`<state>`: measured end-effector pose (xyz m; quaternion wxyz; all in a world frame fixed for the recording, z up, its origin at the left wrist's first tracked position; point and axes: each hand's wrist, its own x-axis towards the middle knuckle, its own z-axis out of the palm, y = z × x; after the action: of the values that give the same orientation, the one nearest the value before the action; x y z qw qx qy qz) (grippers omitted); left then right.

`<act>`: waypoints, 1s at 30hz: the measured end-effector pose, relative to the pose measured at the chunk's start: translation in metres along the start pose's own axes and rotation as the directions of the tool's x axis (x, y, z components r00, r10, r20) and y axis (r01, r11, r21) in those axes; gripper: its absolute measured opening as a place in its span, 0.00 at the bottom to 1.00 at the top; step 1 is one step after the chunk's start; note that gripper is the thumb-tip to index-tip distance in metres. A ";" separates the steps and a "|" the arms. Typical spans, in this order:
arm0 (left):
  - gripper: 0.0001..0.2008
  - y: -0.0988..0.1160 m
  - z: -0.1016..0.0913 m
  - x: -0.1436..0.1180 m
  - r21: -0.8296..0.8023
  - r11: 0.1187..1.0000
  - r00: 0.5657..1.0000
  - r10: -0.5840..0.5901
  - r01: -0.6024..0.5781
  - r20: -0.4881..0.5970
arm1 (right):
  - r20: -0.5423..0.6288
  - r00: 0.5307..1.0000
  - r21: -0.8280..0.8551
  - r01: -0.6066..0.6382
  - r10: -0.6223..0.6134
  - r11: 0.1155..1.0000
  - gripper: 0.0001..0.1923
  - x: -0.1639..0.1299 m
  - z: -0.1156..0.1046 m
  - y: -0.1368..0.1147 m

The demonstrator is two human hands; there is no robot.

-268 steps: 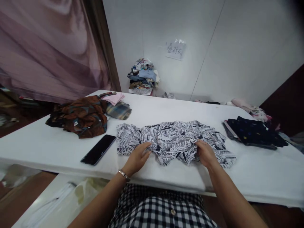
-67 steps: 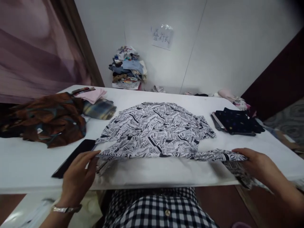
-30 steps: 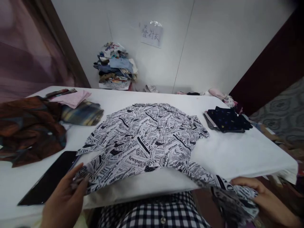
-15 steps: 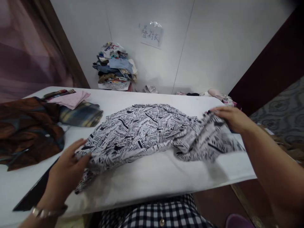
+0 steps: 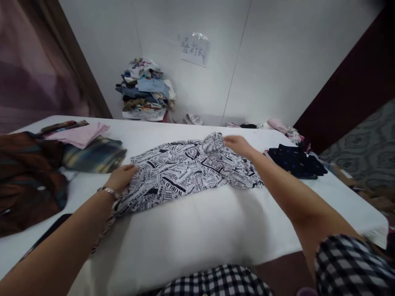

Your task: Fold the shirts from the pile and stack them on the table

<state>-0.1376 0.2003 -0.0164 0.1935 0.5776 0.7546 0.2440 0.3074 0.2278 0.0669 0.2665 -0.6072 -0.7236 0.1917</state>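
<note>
The right hand (image 5: 237,144) is motion-blurred, so whether its fingers pinch the newspaper-print shirt (image 5: 185,172) or only rest on it cannot be told. The left hand (image 5: 121,176) covers the shirt's near-left edge — its fingertips are lost against the cloth. The brown patterned garment (image 5: 21,181) is smeared and cut off by the left edge. A dark flat object (image 5: 46,232) shows only as a sliver beside the left forearm. The writing on the wall sign (image 5: 193,49) is too small to read — and the clothes pile (image 5: 145,88) blurs into indistinct layers.
</note>
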 end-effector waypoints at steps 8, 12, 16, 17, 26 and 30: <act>0.32 -0.013 0.019 -0.057 0.216 0.958 0.980 0.198 -0.189 -0.025 | 0.007 0.981 -0.439 -0.170 0.193 0.882 0.17 -0.113 0.047 0.086; 0.24 -0.016 0.026 -0.073 0.281 0.935 0.969 0.240 -0.216 -0.054 | -0.022 0.978 -0.366 -0.199 0.206 0.909 0.15 -0.104 0.045 0.100; 0.24 -0.015 0.008 -0.070 0.290 0.948 0.990 0.142 -0.133 -0.010 | -0.022 0.963 -0.321 -0.263 0.270 0.910 0.15 -0.081 0.035 0.109; 0.24 -0.015 0.003 -0.069 0.289 0.953 0.995 0.099 -0.095 0.001 | -0.016 0.962 -0.323 -0.262 0.271 0.910 0.14 -0.076 0.033 0.110; 0.23 -0.025 -0.011 -0.071 0.293 0.956 1.000 0.015 -0.012 -0.007 | -0.186 0.983 -0.254 -0.056 0.008 0.966 0.20 -0.110 0.047 0.079; 0.24 -0.022 -0.013 -0.073 0.288 0.958 1.000 0.007 -0.010 0.013 | -0.164 0.966 -0.323 0.136 -0.197 0.937 0.22 -0.152 0.078 0.076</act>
<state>-0.1439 0.1234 -0.0183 0.1110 0.6043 0.7784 0.1287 0.3367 0.0965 -0.0631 0.2529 -0.5934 -0.7642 -0.0075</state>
